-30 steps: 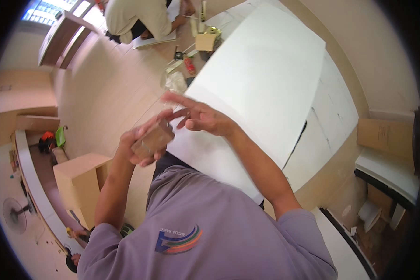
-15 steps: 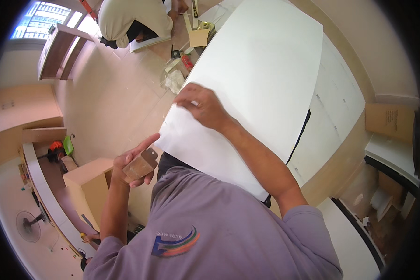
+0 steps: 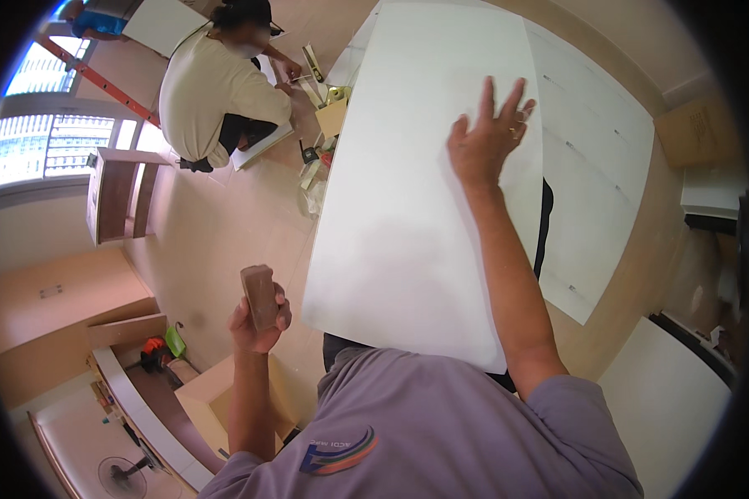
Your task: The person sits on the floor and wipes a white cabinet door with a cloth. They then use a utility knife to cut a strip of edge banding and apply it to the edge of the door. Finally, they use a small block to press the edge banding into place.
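Note:
My left hand [image 3: 258, 326] is closed round a brown rectangular block [image 3: 260, 293], held upright to the left of a large white panel [image 3: 399, 208]. Its thumb and fingers grip the block's lower part. Over the panel's far right part, my right hand [image 3: 489, 141] spreads its fingers with nothing in them, a ring on one of them. Whether its palm touches the white surface I cannot tell. The panel stretches away from my body, and a black item [image 3: 546, 220] shows beneath its right edge.
A co-worker [image 3: 225, 91] crouches at the far left near a spirit level [image 3: 312, 62] and small tools. Another marked white sheet [image 3: 595, 158] lies right of the panel. A box-like cabinet [image 3: 225, 395] stands near my left arm; an orange ladder [image 3: 100, 79] leans farther back.
My right hand has moved from the panel's left edge to its far right, opening its fingers. The left hand now holds the block more upright. The view has shifted, showing more of the co-worker.

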Demonstrator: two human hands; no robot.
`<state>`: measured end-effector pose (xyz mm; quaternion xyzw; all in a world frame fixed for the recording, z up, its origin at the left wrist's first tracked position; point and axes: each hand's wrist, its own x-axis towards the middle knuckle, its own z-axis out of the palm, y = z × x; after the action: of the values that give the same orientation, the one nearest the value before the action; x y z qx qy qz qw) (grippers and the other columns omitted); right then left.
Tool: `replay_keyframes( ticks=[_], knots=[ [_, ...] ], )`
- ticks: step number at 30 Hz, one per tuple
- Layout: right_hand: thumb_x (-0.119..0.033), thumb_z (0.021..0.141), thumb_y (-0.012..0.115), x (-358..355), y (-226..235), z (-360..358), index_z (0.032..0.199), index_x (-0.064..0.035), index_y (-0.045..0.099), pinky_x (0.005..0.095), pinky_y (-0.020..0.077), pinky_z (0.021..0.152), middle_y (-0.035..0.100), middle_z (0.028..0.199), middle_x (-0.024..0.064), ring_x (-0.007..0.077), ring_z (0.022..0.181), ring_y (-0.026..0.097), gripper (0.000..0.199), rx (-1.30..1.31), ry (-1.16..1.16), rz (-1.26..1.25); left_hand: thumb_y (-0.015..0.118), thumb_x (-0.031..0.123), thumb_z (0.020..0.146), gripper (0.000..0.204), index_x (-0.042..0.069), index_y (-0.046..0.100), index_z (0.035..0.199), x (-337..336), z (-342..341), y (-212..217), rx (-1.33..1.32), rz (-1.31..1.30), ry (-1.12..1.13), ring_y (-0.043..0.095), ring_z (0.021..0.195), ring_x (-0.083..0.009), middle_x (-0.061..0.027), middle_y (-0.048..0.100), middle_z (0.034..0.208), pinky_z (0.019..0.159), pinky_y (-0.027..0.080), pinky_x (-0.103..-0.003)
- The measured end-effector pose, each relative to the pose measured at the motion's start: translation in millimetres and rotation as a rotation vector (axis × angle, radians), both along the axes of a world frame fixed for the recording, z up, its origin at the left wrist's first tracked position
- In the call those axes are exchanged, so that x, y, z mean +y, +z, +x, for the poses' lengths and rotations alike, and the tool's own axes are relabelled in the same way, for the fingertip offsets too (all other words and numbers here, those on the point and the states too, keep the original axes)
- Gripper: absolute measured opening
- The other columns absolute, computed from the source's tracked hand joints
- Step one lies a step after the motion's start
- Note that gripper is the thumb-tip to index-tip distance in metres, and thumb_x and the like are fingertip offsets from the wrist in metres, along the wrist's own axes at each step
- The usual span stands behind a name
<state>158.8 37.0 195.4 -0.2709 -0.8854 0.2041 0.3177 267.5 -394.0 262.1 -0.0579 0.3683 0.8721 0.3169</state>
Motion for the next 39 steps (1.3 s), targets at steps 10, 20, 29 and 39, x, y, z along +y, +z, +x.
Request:
replay_keyframes(
  ticks=[10, 20, 29, 39],
  knots=[
    [-0.012, 0.087, 0.065, 28, -29, 7, 0.140, -0.0033, 0.052, 0.0572, 0.0277, 0.114, 0.028, 0.158, 0.0227, 0.0469, 0.147, 0.026, 0.055, -0.071, -0.055, -0.060, 0.048, 0.029, 0.105, 0.039, 0.004, 0.046, 0.135, 75, -116, -11, 0.101, -0.469, -0.004, 0.064, 0.075, -0.0234, -0.0131, 0.062, 0.103, 0.062, 0.050, -0.034],
    [-0.011, 0.085, 0.066, 44, -30, 9, 0.147, -0.0041, 0.037, 0.0596, 0.0329, 0.105, 0.021, 0.157, 0.0223, 0.0436, 0.138, 0.037, 0.069, 0.167, -0.273, -0.228, 0.062, 0.029, 0.098, 0.031, 0.005, 0.053, 0.116, 192, -315, -51, 0.379, -0.796, -0.114, 0.062, 0.069, -0.0173, -0.0080, 0.062, 0.093, 0.055, 0.047, -0.029],
    [-0.009, 0.081, 0.067, 48, -27, 8, 0.141, -0.0027, 0.044, 0.0553, 0.0311, 0.105, 0.026, 0.154, 0.0217, 0.0338, 0.134, 0.042, 0.064, 0.105, -0.333, -0.321, 0.071, 0.029, 0.088, 0.049, 0.002, 0.051, 0.123, 285, -415, -94, 0.658, -1.199, 0.016, 0.067, 0.066, -0.0197, -0.0098, 0.063, 0.093, 0.055, 0.060, -0.033],
    [-0.010, 0.079, 0.070, 49, -25, 6, 0.135, 0.0000, 0.053, 0.0535, 0.0260, 0.112, 0.030, 0.151, 0.0238, 0.0440, 0.142, 0.034, 0.059, -0.053, -0.264, -0.221, 0.075, 0.033, 0.082, 0.067, 0.000, 0.052, 0.136, 328, -461, -118, 0.877, -1.468, -0.112, 0.070, 0.072, -0.0203, -0.0146, 0.065, 0.106, 0.061, 0.061, -0.032]
  ],
)
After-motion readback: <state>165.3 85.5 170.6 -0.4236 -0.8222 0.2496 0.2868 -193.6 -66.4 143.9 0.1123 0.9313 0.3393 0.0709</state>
